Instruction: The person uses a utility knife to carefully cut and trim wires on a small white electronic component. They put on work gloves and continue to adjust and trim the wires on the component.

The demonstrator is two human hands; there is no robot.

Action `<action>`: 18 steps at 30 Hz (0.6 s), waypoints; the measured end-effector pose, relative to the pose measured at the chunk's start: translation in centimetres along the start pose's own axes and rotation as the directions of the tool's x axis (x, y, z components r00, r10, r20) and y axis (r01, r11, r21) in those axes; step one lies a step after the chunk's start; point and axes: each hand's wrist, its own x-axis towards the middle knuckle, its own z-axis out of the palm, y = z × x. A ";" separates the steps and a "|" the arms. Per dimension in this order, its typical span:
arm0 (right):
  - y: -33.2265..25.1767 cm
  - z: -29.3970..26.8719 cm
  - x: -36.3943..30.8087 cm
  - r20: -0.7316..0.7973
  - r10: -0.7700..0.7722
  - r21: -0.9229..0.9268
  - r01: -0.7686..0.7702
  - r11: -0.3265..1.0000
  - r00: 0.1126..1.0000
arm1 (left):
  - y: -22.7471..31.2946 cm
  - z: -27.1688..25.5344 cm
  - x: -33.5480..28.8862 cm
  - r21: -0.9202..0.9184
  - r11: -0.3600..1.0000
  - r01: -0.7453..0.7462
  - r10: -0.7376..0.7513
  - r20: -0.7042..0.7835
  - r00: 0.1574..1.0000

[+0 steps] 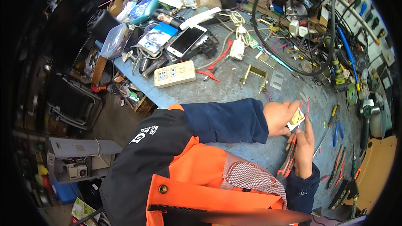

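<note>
My left hand, reaching in from the left, closes its fingers round a small white-framed coil with yellow wrapping. Thin red wires loop up from the coil. A red-and-black utility knife is gripped in my right hand. Its front end meets the coil's lower edge, and its blade cannot be made out. Behind my hands a brass-coloured metal bracket stands on the blue-grey bench. Flat E-shaped metal plates lie to the right of the bracket.
A screwdriver, blue-handled pliers and red-handled tools lie to the right. A power strip, a white phone and heaped cables occupy the back left. A black cable loop hangs over the back.
</note>
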 end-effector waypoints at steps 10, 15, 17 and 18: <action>-0.5 0.3 -0.2 0.037 -0.009 -0.095 0.012 0.995 0.999 | -1.8 0.8 1.2 -0.060 0.998 0.021 -0.020 0.019 1.000; -0.1 0.6 -0.1 0.007 -0.043 -0.138 0.043 0.990 0.999 | -1.5 1.6 1.1 -0.008 1.000 0.029 -0.029 -0.037 0.999; -0.1 0.1 0.2 0.019 -0.036 -0.184 0.039 0.982 0.999 | -1.5 1.7 1.3 0.011 1.000 0.023 -0.022 -0.038 0.999; -0.2 -0.1 0.3 0.029 -0.018 -0.178 0.022 0.984 0.999 | -1.6 1.7 1.3 0.008 1.000 0.021 -0.021 -0.036 0.999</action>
